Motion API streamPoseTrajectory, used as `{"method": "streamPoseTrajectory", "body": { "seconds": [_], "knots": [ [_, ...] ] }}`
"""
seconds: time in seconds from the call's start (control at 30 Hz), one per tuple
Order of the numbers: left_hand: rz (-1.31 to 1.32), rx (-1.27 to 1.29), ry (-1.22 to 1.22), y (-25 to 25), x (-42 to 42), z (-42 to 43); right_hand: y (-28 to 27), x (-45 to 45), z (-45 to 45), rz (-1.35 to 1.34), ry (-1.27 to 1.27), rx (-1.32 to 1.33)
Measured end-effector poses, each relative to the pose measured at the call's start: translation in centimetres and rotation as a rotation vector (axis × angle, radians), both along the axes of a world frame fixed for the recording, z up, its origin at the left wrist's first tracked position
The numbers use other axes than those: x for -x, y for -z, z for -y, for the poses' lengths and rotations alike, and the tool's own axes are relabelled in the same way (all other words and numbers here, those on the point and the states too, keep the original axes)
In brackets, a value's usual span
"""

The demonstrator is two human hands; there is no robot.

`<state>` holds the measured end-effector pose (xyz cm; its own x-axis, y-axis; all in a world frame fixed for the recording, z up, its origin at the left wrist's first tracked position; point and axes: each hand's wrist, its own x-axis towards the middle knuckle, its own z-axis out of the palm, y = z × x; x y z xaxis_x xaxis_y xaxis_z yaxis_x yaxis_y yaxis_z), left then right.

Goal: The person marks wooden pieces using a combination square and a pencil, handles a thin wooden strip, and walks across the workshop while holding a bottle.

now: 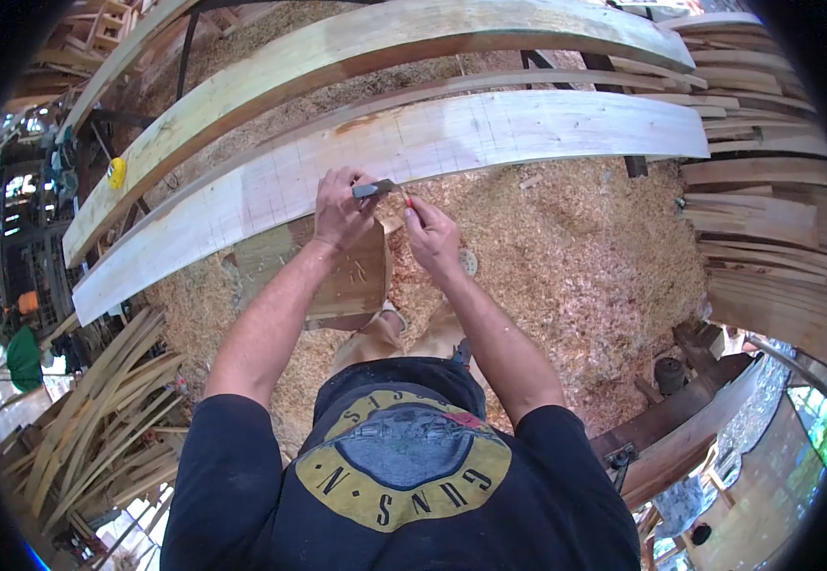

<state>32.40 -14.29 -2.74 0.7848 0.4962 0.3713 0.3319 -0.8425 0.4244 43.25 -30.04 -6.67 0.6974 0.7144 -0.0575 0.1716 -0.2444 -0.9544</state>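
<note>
My black T-shirt (pixel 242 485) is nearest, its round yellow print upside down to the rest, with my shoe (pixel 392 319) partly showing beyond it. Past that, under my left forearm, sits a broad wooden piece (pixel 354 276) strewn with a few curls; the arm hides some of it. Just beyond, my hands meet near the middle. My left hand (pixel 340 207) is closed around a small grey tool (pixel 372 189), whose flat, dark end points right. My right hand (pixel 433 234) pinches a thin red-ended stick (pixel 409 202), its tip just beside the tool; I can't tell whether they touch. Both are held over the near edge of a long pale plank (pixel 489 128), gently curved, crossed by thin dark lines and browned in one patch. Behind it a second, thicker curved beam (pixel 413 33) spans the view, a small yellow object (pixel 116 172) at its left end. Shavings (pixel 585 247) cover the floor. Stacked boards (pixel 766 224) close off the right, and loose strips (pixel 99 409) lie heaped to the left.
</note>
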Motion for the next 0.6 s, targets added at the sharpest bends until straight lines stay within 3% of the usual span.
{"method": "streamPoseTrajectory", "body": {
  "seconds": [0.33,0.53,0.6],
  "knots": [
    [-0.008,-0.012,0.003,0.0,0.0,0.0,1.0,0.4,-1.0,0.269,0.034,-0.100],
    [-0.024,-0.018,0.008,-0.3,-0.1,0.0,2.9,0.5,-1.5,0.399,-0.016,-0.012],
    [-0.028,-0.019,0.006,-0.3,-0.1,0.1,4.2,0.6,-1.2,0.288,-0.019,0.109]
  ]
}}
